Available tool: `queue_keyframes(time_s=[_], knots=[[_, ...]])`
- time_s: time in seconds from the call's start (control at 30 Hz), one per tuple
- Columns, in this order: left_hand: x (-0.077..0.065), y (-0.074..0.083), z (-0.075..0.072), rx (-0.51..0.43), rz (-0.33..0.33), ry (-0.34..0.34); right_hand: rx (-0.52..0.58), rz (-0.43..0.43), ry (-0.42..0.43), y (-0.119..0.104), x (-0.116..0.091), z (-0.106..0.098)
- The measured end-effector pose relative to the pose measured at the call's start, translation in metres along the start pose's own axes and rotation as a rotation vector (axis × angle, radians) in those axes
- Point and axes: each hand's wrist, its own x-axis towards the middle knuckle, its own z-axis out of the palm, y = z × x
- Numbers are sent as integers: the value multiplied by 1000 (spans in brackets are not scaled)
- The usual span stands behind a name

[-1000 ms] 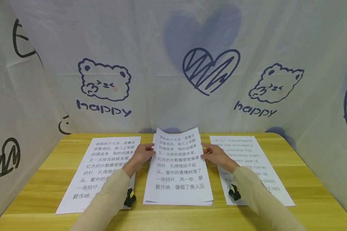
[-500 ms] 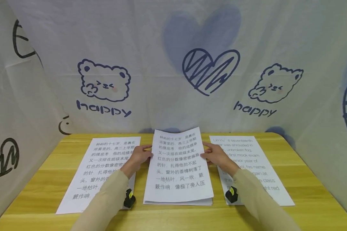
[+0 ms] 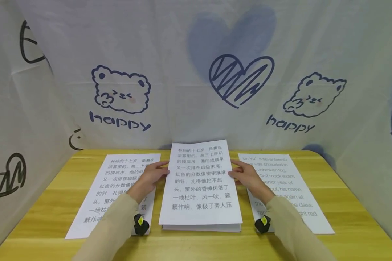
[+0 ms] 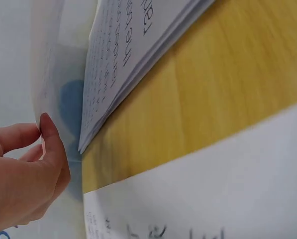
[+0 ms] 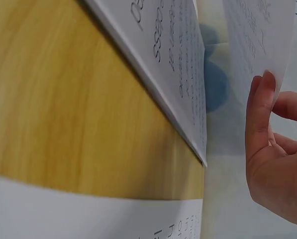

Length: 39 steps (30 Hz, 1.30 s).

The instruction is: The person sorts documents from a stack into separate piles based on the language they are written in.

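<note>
A white sheet printed with Chinese text [image 3: 200,181] hangs raised over the middle paper stack [image 3: 200,228]. My left hand [image 3: 149,178] pinches its left edge between thumb and fingers, as the left wrist view shows with the sheet [image 4: 46,64] seen edge-on. On the opposite side, my right hand [image 3: 248,178] pinches the right edge. A clear gap separates the lifted sheet from the stack [image 5: 163,74] in the right wrist view. The stack's top page carries English print. In the head view the sheet covers most of that stack.
To the left lies Chinese-printed paper [image 3: 117,188], partly under my left forearm. English-printed paper [image 3: 285,192] lies to the right, partly behind my right forearm. All rest on a wooden table [image 3: 352,217]. A white curtain with drawings [image 3: 183,119] stands behind the table.
The Chinese-printed sheet has risen off the stack and flattened, with its lower edge now apart from the pages below. Both hands moved up with it and slightly left.
</note>
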Motion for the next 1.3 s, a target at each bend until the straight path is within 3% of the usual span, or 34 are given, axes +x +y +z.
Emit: queue_keyframes(time_s=[0.33,0.87,1.3], knots=[[-8,8,-27,25,3,-15,60,-41,2,-10,1,17],[-28,-5,-95,87,-33,20,148,-29,-70,-21,10,82],[-37,-11,-131,139,-8,0,170,-19,-96,-38,12,116]])
